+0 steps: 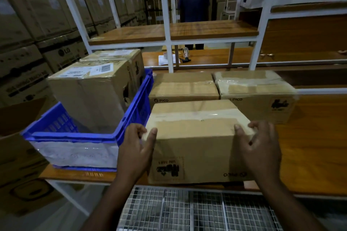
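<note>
Warehouse cartons [28, 24] are stacked behind a white-framed wooden shelf [309, 146]. On its front edge a brown taped cardboard box [195, 142] is set at 12 o'clock, long axis 9 to 3. Its upper near corners are clasped by left hand [134, 148] and right hand [262, 146], equally near.

The front box [197, 137] is light brown with black marks, the crate [90, 133] beside it is bright blue, and the tabletop [309, 146] is orange-brown wood — the rack [167, 24] is white.
</note>
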`<move>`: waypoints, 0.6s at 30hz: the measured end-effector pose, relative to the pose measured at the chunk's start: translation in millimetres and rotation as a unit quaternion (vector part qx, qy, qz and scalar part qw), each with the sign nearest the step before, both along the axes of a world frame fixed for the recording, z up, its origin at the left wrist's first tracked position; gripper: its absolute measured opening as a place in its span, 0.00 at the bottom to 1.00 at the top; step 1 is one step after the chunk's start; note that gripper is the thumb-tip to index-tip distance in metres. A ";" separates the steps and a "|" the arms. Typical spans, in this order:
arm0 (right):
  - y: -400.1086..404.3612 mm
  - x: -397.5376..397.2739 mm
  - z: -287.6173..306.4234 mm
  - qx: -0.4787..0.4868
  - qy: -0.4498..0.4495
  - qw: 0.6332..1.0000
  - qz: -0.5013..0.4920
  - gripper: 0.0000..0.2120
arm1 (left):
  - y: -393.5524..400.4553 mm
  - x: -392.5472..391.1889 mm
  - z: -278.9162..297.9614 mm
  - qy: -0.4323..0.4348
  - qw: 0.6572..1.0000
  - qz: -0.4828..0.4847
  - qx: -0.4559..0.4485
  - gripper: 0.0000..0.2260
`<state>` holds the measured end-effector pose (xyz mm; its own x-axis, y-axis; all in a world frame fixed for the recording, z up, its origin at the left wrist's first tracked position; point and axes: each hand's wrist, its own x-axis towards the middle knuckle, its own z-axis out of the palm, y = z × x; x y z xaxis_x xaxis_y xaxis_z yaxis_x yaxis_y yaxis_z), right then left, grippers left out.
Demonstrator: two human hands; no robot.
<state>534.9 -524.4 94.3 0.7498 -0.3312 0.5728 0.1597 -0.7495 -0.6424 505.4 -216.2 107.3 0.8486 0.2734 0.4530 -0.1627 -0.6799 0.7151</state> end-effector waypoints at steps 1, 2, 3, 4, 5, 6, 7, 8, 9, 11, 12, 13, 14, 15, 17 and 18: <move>0.2 -4.3 -8.8 -0.010 0.018 1.000 0.005 0.21 | -0.6 -2.3 -5.3 0.019 1.000 -0.001 0.010 0.20; 0.9 -8.4 -17.2 -0.018 0.032 0.999 0.010 0.21 | -1.3 -5.0 -10.8 0.037 0.999 -0.002 0.019 0.20; 1.7 -11.6 -24.4 -0.024 0.041 0.999 0.013 0.21 | -2.0 -7.7 -15.8 0.049 0.998 -0.003 0.028 0.20; 2.7 -14.0 -29.5 -0.027 0.048 0.998 0.015 0.21 | -2.4 -9.8 -19.9 0.055 0.998 -0.003 0.034 0.20; 3.4 -14.9 -31.8 -0.029 0.053 0.998 0.015 0.21 | -3.1 -10.9 -22.1 0.055 0.998 -0.001 0.038 0.20; 4.0 -15.0 -31.9 -0.033 0.057 0.998 0.014 0.21 | -4.0 -10.7 -22.2 0.054 0.998 0.000 0.039 0.20; 4.5 -14.6 -30.6 -0.043 0.057 0.997 0.014 0.20 | -4.9 -10.2 -20.7 0.054 0.998 -0.001 0.041 0.19; 4.8 -13.7 -28.0 -0.060 0.055 0.997 0.013 0.18 | -6.0 -9.2 -18.2 0.051 0.998 -0.004 0.048 0.18; 5.4 -11.9 -25.0 -0.085 0.053 0.995 0.011 0.15 | -7.1 -7.0 -15.2 0.044 0.997 -0.010 0.065 0.18; 9.9 -7.8 -16.7 -0.151 0.047 0.987 0.013 0.10 | -10.6 0.9 -7.6 0.031 0.991 -0.039 0.125 0.21; 14.4 -5.3 -12.3 -0.182 0.045 0.982 0.028 0.09 | -13.7 5.2 -2.8 0.033 0.985 -0.068 0.155 0.24; 20.4 -3.0 -8.5 -0.203 0.048 0.976 0.057 0.09 | -18.3 9.0 1.7 0.044 0.978 -0.103 0.178 0.25; 27.2 -1.2 -5.9 -0.215 0.057 0.970 0.093 0.11 | -23.6 12.3 4.9 0.059 0.969 -0.137 0.196 0.26; 33.5 0.1 -4.4 -0.220 0.068 0.965 0.122 0.12 | -28.8 15.0 5.6 0.072 0.960 -0.162 0.218 0.26; 40.6 1.2 -3.1 -0.216 0.081 0.962 0.144 0.14 | -35.5 18.0 2.3 0.081 0.941 -0.177 0.276 0.24; 41.1 1.2 -2.7 -0.212 0.081 0.964 0.142 0.14 | -36.9 18.1 0.6 0.081 0.938 -0.174 0.290 0.24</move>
<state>536.0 -483.3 91.6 0.8670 0.1378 0.4789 0.3198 -0.8909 -0.3224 523.5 -253.0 107.9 0.9108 -0.2859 0.2977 -0.3689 -0.8875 0.2761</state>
